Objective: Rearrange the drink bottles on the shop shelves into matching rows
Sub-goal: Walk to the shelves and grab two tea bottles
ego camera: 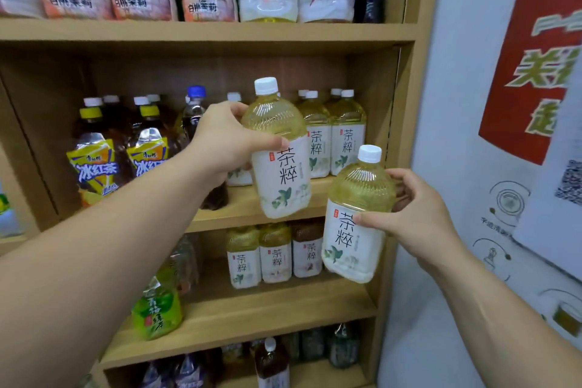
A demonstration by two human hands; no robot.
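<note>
Left hand [226, 139], reaching in from the lower left past two yellow-labelled iced tea bottles [94, 164] at the left end of the middle shelf [236, 213], grips a white-labelled tea bottle [280, 151] by its shoulder, thumb across the front of the label and fingers curled behind. That bottle of pale yellow drink stands almost upright in the air before the shelf's front edge, white cap up. Behind the hand, a dark bottle with a blue cap [195, 107] stands mid-shelf. Just right of the held bottle, a row of matching tea bottles [333, 142] fills the shelf's right end, against the side panel. One level down, a green-labelled bottle [157, 309] sits near the front left of the lower shelf [267, 312], with three small white-labelled bottles [275, 257] side by side toward the back right. Further right, the right hand [419, 217] holds a second matching tea bottle [356, 224], thumb on the label and fingers wrapped round the far side; it hangs lower, tilted slightly, in front of the unit's right upright. A red poster [529, 73] covers the white wall at the far right.
</note>
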